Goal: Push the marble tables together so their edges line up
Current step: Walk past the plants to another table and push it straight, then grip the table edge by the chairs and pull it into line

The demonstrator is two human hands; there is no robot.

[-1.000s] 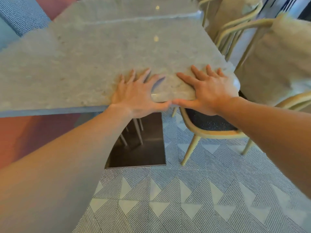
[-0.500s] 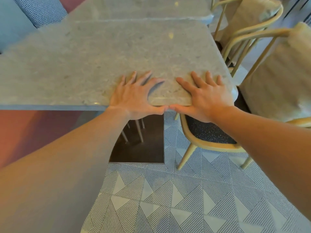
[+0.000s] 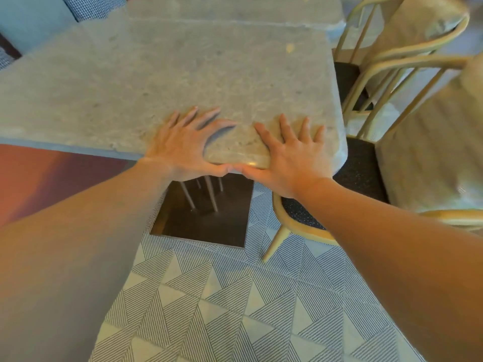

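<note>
The left grip (image 3: 183, 150) and the right grip (image 3: 294, 158) lay flat side by side on the near marble tabletop (image 3: 156, 79), at its front edge. Their fingers were straight and spread apart, clamped on nothing. The thumbs ran along the edge and their tips touched. Both pressed the same spot on the stone as a second earlier, when the thumbs had also met.

Beyond the fingertips, the far marble tabletop (image 3: 235, 7) touched the near one along a seam with no gap visible. A second before, the near slab's front edge had slanted more steeply across the view; now it ran closer to level. On the right grip's side, the far slab's corner stood slightly past the near slab's edge, as it had half a second before.

Below the thumbs stood the dark square table base (image 3: 206, 226). A wooden chair (image 3: 300, 226) stood under the right wrist.
</note>
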